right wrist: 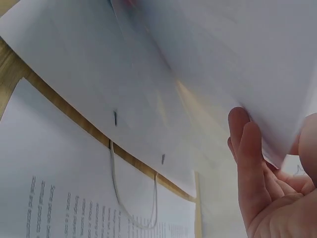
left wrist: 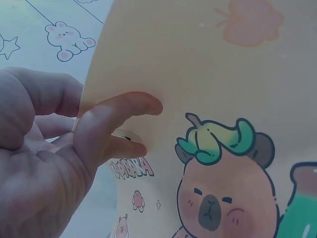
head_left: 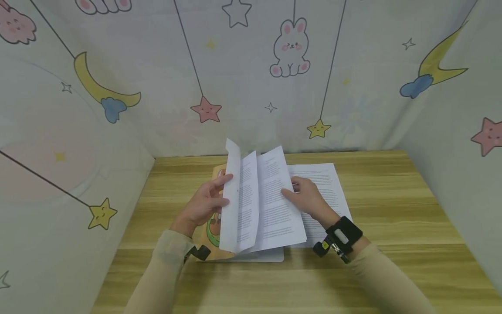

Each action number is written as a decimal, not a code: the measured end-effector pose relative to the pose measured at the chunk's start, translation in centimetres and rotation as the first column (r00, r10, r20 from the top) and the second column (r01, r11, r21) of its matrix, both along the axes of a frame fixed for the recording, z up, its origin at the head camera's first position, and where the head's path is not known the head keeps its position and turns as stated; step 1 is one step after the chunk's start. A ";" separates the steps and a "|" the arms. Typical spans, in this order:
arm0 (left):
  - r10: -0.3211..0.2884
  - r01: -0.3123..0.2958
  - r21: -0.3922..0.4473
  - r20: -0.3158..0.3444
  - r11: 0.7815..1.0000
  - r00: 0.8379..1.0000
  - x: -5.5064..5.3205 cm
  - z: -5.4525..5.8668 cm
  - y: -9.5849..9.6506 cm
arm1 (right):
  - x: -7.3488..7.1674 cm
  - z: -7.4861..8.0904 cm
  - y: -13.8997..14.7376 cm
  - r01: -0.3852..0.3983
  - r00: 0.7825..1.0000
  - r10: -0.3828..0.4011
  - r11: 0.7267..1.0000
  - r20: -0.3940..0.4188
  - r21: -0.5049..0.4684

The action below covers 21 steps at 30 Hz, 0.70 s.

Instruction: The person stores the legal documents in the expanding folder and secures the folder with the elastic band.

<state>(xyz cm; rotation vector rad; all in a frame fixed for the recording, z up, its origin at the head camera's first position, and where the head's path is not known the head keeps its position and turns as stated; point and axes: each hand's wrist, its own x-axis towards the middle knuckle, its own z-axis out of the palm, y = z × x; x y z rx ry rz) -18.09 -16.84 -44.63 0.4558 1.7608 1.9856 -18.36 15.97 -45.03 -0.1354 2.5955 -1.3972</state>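
Observation:
An orange folder (head_left: pixel 215 235) with a cartoon capybara on its cover stands partly opened on the table, its pale inner side (head_left: pixel 230 209) raised. My left hand (head_left: pixel 201 203) holds that cover at its left edge; in the left wrist view the fingers lie across the orange cover (left wrist: pixel 148 64). Printed sheets (head_left: pixel 276 205) stand fanned inside the folder. At their right edge, my right hand (head_left: pixel 310 198) pinches them, thumb in front and fingers behind. The right wrist view shows the fingers (right wrist: pixel 250 168) behind a white sheet (right wrist: pixel 267 59).
Another printed sheet (head_left: pixel 327 187) lies flat on the wooden table (head_left: pixel 251 288) at the right, partly behind the held sheets. A thin white cord (right wrist: pixel 116 183) loops from two slits in a white panel (right wrist: pixel 84 74). Cartoon-printed cloth (head_left: pixel 243 74) walls off the back and sides.

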 end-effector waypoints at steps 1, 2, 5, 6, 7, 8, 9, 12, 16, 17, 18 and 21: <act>0.001 -0.001 0.000 0.000 1.000 1.000 0.0 0.0 0.0 | 0.0 0.0 0.2 0.002 1.000 -0.002 1.000 0.002 0.002; 0.001 -0.001 0.000 0.000 1.000 1.000 0.0 0.0 -0.1 | 0.1 0.0 0.5 0.001 1.000 -0.001 1.000 0.005 0.003; 0.001 -0.001 0.000 0.005 1.000 1.000 0.1 0.0 -0.1 | 0.2 -0.1 1.0 0.010 1.000 -0.010 1.000 0.015 -0.007; 0.001 -0.001 0.000 0.008 1.000 1.000 0.1 0.1 -0.1 | 0.3 -0.1 1.1 0.013 1.000 -0.013 1.000 0.019 -0.014; 0.001 -0.001 0.000 0.010 1.000 1.000 0.1 0.1 -0.1 | 0.3 -0.1 1.2 0.016 1.000 -0.015 1.000 0.022 -0.023; 0.002 -0.002 0.000 0.013 1.000 1.000 0.1 0.1 -0.1 | 0.3 -0.1 1.2 0.019 1.000 -0.019 0.999 0.024 -0.027; 0.003 -0.003 0.000 0.015 1.000 1.000 0.1 0.1 0.0 | 0.4 -0.1 1.3 0.023 0.999 -0.022 0.999 0.023 -0.029; 0.001 -0.001 0.002 0.013 1.000 1.000 0.1 0.0 -0.1 | 0.3 -0.2 1.2 0.025 0.999 -0.024 0.999 0.022 -0.035; -0.006 0.006 0.008 0.011 1.000 1.000 0.0 0.0 -0.1 | 0.2 -0.4 0.7 0.028 1.000 -0.028 0.999 0.004 -0.033; -0.008 0.007 0.008 0.012 1.000 1.000 0.0 0.0 0.0 | 0.1 -0.5 0.6 0.030 1.000 -0.030 0.999 -0.005 -0.030; -0.007 0.007 0.011 0.013 1.000 1.000 0.0 0.0 0.0 | 0.1 -0.5 0.5 0.033 0.999 -0.033 0.999 -0.014 -0.026; -0.006 0.006 0.017 0.018 1.000 1.000 -0.1 0.0 0.0 | 0.0 -0.3 0.2 0.047 0.998 -0.047 0.999 -0.036 -0.018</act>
